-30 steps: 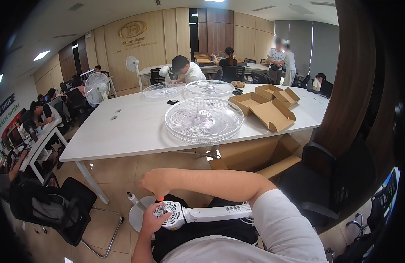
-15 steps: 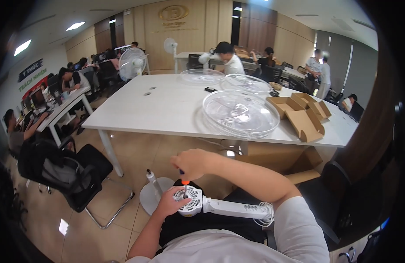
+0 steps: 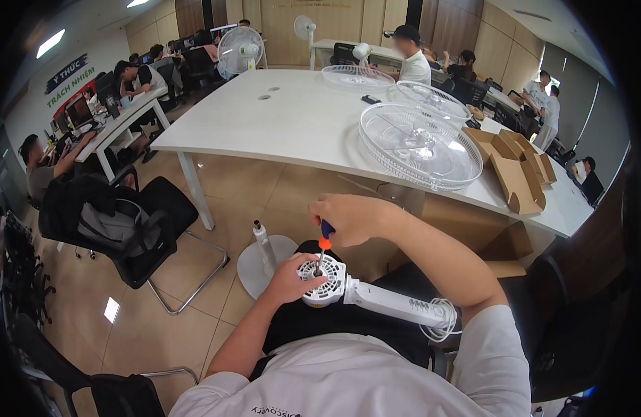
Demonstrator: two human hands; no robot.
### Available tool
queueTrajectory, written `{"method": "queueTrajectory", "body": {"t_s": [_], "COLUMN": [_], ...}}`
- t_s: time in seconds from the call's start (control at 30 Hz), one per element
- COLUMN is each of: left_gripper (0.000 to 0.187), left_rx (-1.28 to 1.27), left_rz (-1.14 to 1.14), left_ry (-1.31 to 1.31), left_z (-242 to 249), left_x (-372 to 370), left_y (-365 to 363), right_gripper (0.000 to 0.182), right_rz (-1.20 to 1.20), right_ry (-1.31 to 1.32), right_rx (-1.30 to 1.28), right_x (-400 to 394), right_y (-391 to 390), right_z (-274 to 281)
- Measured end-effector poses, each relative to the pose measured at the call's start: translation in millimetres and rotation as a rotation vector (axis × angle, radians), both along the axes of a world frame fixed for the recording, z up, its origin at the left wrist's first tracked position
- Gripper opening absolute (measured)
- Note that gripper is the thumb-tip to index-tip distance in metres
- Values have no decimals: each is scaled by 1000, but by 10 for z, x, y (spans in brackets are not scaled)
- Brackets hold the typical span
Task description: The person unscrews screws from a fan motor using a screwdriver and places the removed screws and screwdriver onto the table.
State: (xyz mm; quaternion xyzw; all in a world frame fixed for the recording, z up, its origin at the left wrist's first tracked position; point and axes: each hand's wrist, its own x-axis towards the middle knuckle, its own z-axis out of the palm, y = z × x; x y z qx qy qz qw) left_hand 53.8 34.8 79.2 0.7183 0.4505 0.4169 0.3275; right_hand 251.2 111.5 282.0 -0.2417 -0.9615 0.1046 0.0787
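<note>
The right hand (image 3: pixel 354 219) is closed on the handle of the screwdriver (image 3: pixel 325 243), fingers curled. The screwdriver's orange collar and metal shaft extend below these fingers, with the tip at the slotted face of the white motor housing (image 3: pixel 331 286).

The left hand (image 3: pixel 295 279) rests on the near-left side of the motor housing. Its thumb and index finger are set a narrow gap apart, with the shaft tip between them; the position of its other fingers cannot be told.

The motor housing lies on the person's lap, directly below the right fingers. The white fan column (image 3: pixel 397 304) joins the housing and runs right of the left fingers, ending at the coiled cable (image 3: pixel 442 321).

Left of and beyond the left fingertips, the round base (image 3: pixel 246 270) sits on the floor with its short pole (image 3: pixel 263 244) upright. Well beyond the right fingers, the white table (image 3: pixel 230 125) carries the clear fan guards (image 3: pixel 421 147) and, farther right, open cardboard boxes (image 3: pixel 520 182).
</note>
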Motion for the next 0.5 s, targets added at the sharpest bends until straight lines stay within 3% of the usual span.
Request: {"method": "queueTrajectory", "body": {"t_s": [0.13,0.23,0.3,0.5], "left_gripper": [50,49,48,48], "left_rx": [23,24,3,-14], "left_rz": [2,-7,-6,-8], "left_ry": [6,8,-1,-18], "left_z": [-10,-31,-4,-23], "left_x": [-1,-6,5,-4], "left_y": [-8,8,-1,7], "right_gripper": [28,32,32,27], "right_rz": [-151,-217,-99,-32], "right_ry": [-66,60,208,328], "right_rx": [-187,-316,-375,-459], "right_x": [-128,-171,-167,-114], "right_y": [-5,-16,-34,10], "right_z": [37,-12,-55,-28]}}
